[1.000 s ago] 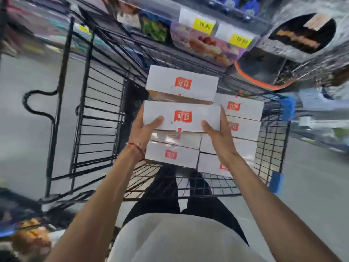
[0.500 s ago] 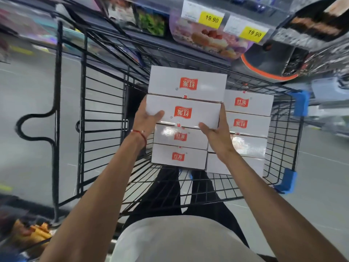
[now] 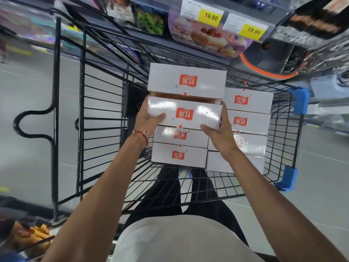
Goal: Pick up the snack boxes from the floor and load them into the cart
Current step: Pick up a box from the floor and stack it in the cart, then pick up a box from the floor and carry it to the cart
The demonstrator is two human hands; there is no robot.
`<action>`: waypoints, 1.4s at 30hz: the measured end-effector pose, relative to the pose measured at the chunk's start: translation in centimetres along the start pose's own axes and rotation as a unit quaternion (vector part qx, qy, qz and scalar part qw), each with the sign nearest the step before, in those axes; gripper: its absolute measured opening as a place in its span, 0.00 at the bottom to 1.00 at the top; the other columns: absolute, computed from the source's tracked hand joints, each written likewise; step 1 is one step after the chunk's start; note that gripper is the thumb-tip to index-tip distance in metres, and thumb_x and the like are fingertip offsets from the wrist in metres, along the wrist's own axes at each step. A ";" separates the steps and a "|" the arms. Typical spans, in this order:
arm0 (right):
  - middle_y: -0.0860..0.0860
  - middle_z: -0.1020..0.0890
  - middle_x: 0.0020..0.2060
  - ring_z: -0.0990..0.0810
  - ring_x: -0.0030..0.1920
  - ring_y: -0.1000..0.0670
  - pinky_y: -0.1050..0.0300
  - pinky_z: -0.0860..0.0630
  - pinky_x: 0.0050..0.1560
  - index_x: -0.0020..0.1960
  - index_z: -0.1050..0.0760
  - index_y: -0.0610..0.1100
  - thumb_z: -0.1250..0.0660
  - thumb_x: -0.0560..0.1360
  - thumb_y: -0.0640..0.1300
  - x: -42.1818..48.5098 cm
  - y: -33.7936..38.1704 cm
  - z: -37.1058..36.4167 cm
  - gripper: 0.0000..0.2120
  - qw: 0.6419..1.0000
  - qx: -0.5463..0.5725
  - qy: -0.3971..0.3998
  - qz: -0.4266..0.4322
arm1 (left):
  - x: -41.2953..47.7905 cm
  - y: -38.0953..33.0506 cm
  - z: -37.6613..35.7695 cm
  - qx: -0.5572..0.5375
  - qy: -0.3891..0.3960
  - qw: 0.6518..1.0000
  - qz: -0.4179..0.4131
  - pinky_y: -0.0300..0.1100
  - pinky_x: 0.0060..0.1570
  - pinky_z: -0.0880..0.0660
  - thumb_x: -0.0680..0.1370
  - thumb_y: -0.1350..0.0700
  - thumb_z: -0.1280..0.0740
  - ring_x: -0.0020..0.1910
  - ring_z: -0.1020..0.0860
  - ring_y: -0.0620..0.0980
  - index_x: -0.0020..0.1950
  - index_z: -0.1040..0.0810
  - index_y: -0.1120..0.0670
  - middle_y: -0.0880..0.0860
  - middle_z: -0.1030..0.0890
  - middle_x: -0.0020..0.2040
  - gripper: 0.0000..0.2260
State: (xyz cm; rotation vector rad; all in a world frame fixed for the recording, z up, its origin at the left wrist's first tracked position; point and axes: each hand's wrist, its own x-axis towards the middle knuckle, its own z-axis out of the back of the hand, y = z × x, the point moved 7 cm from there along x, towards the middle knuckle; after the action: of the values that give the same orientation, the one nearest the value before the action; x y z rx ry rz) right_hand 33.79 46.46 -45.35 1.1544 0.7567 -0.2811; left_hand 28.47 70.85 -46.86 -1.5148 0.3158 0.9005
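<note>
Holding one white snack box (image 3: pixel 184 114) between both hands: left grip (image 3: pixel 149 120) clamped on its left end with the thumb on the top face, right grip (image 3: pixel 220 133) clamped on its right end. Box sits over the left stack (image 3: pixel 179 156) inside the cart (image 3: pixel 103 110), just before another box (image 3: pixel 187 80). Red logo reads 红派, upside down on the held box. Yellow shelf tags (image 3: pixel 211 16) read 19.90

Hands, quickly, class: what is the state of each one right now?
Left hand: holding the snack box by its left end.
Right hand: holding the same box's right end.
</note>
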 end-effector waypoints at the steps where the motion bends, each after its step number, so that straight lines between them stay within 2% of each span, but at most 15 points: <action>1: 0.53 0.28 0.75 0.28 0.72 0.52 0.48 0.25 0.71 0.83 0.50 0.59 0.28 0.78 0.33 -0.1 -0.1 -0.1 0.47 1.000 0.001 0.000 -0.002 | -0.1 0.1 0.0 0.001 -0.001 1.000 -0.001 0.44 0.61 0.23 0.77 0.67 0.30 0.65 0.24 0.47 0.75 0.33 0.46 0.46 0.22 0.62 0.30; 4: 0.53 0.30 0.76 0.28 0.71 0.55 0.48 0.26 0.72 0.84 0.52 0.58 0.28 0.78 0.34 -0.2 -0.3 -0.2 0.47 1.000 0.007 -0.007 -0.001 | -0.3 0.1 0.0 0.011 -0.013 1.000 -0.013 0.37 0.55 0.22 0.77 0.66 0.30 0.63 0.24 0.45 0.74 0.33 0.47 0.47 0.23 0.63 0.29; 7: 0.54 0.29 0.75 0.28 0.72 0.54 0.46 0.26 0.73 0.84 0.50 0.56 0.28 0.78 0.35 -0.3 -0.4 -0.4 0.46 1.000 0.011 -0.022 0.003 | -0.6 0.3 0.1 0.023 -0.041 0.999 -0.029 0.43 0.59 0.21 0.76 0.64 0.29 0.64 0.23 0.48 0.74 0.32 0.49 0.49 0.22 0.64 0.28; 10: 0.53 0.26 0.73 0.27 0.73 0.50 0.43 0.23 0.69 0.83 0.43 0.53 0.26 0.77 0.36 -1.0 -0.4 -0.2 0.42 0.998 0.022 -0.057 0.017 | -1.6 0.5 0.0 0.017 -0.072 0.997 -0.037 0.44 0.61 0.21 0.74 0.63 0.26 0.63 0.22 0.47 0.74 0.31 0.50 0.49 0.22 0.64 0.31; 12: 0.52 0.25 0.72 0.26 0.72 0.51 0.50 0.22 0.68 0.81 0.39 0.50 0.26 0.77 0.36 -2.0 -0.2 0.2 0.38 0.995 0.037 -0.085 0.027 | -2.2 0.6 0.0 0.022 -0.082 0.996 -0.038 0.45 0.63 0.23 0.72 0.63 0.24 0.63 0.23 0.48 0.72 0.30 0.49 0.49 0.21 0.64 0.31; 15: 0.53 0.22 0.68 0.23 0.64 0.56 0.68 0.23 0.59 0.78 0.32 0.46 0.27 0.78 0.36 -3.9 -0.1 1.0 0.31 0.991 0.057 -0.116 0.033 | -3.3 0.4 0.2 0.026 -0.101 0.994 -0.040 0.50 0.67 0.26 0.70 0.64 0.24 0.64 0.23 0.50 0.70 0.30 0.46 0.49 0.21 0.64 0.31; 17: 0.53 0.22 0.67 0.23 0.62 0.56 0.68 0.25 0.58 0.76 0.29 0.46 0.28 0.79 0.36 -5.3 -0.3 1.6 0.28 0.988 0.066 -0.133 0.031 | -4.3 0.1 0.2 0.021 -0.112 0.993 -0.044 0.50 0.67 0.25 0.71 0.66 0.25 0.62 0.22 0.49 0.69 0.28 0.47 0.48 0.20 0.62 0.30; 21: 0.53 0.22 0.67 0.23 0.66 0.52 0.69 0.26 0.57 0.73 0.26 0.48 0.29 0.79 0.38 -7.9 -1.4 2.8 0.23 0.984 0.095 -0.147 0.030 | -6.6 -0.1 -0.2 0.016 -0.125 0.990 -0.056 0.49 0.66 0.25 0.72 0.66 0.26 0.62 0.22 0.50 0.72 0.29 0.51 0.50 0.20 0.62 0.30; 26: 0.53 0.20 0.65 0.21 0.64 0.51 0.66 0.25 0.57 0.70 0.23 0.46 0.30 0.80 0.36 -11.8 -4.0 5.7 0.19 0.975 0.142 -0.163 0.054 | -10.6 0.0 -3.6 0.056 -0.093 0.991 -0.072 0.48 0.69 0.29 0.75 0.64 0.27 0.67 0.26 0.53 0.71 0.28 0.52 0.54 0.24 0.68 0.26; 32: 0.48 0.17 0.61 0.18 0.58 0.46 0.58 0.23 0.59 0.62 0.20 0.47 0.30 0.79 0.34 -18.2 -10.1 11.4 0.15 0.954 0.203 -0.207 0.075 | -17.2 1.7 -11.8 0.103 -0.014 0.987 -0.123 0.37 0.56 0.28 0.77 0.65 0.30 0.62 0.24 0.50 0.70 0.27 0.55 0.51 0.23 0.65 0.22; 33: 0.48 0.17 0.60 0.17 0.57 0.47 0.60 0.23 0.58 0.61 0.20 0.48 0.30 0.79 0.34 -19.6 -11.4 12.6 0.15 0.948 0.218 -0.219 0.076 | -18.4 2.1 -13.4 0.112 0.000 0.985 -0.131 0.37 0.55 0.28 0.77 0.65 0.30 0.62 0.24 0.51 0.69 0.26 0.56 0.52 0.22 0.64 0.21; 35: 0.50 0.17 0.57 0.17 0.52 0.56 0.66 0.24 0.54 0.61 0.20 0.47 0.30 0.79 0.34 -22.6 -14.2 14.9 0.14 0.937 0.241 -0.243 0.073 | -20.6 3.2 -16.7 0.129 0.027 0.982 -0.138 0.40 0.56 0.28 0.76 0.66 0.30 0.63 0.23 0.53 0.68 0.25 0.58 0.53 0.21 0.64 0.20; 36: 0.51 0.17 0.57 0.18 0.50 0.60 0.67 0.24 0.54 0.62 0.20 0.47 0.30 0.79 0.33 -24.3 -15.7 16.2 0.14 0.930 0.248 -0.261 0.071 | -21.8 3.7 -18.5 0.137 0.042 0.980 -0.140 0.38 0.54 0.28 0.76 0.66 0.30 0.63 0.23 0.53 0.67 0.25 0.58 0.53 0.21 0.63 0.19; 39: 0.52 0.16 0.54 0.18 0.50 0.57 0.61 0.23 0.59 0.61 0.19 0.45 0.30 0.78 0.33 -28.9 -20.5 19.9 0.14 0.907 0.267 -0.321 0.059 | -25.3 5.3 -24.4 0.172 0.094 0.968 -0.159 0.26 0.46 0.28 0.76 0.66 0.30 0.58 0.22 0.49 0.66 0.24 0.59 0.53 0.21 0.62 0.18; 42: 0.55 0.16 0.54 0.18 0.52 0.53 0.62 0.24 0.55 0.59 0.19 0.48 0.30 0.78 0.34 -33.5 -25.3 23.4 0.14 0.878 0.297 -0.372 0.045 | -28.4 7.4 -30.5 0.197 0.151 0.954 -0.170 0.25 0.44 0.27 0.77 0.67 0.31 0.51 0.21 0.41 0.66 0.24 0.60 0.55 0.21 0.62 0.18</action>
State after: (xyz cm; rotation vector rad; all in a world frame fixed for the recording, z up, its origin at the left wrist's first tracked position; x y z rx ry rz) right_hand 4.38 9.50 -36.67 1.5004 -0.0924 -0.8633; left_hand 15.48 32.26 -35.28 -1.2771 0.4146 0.3059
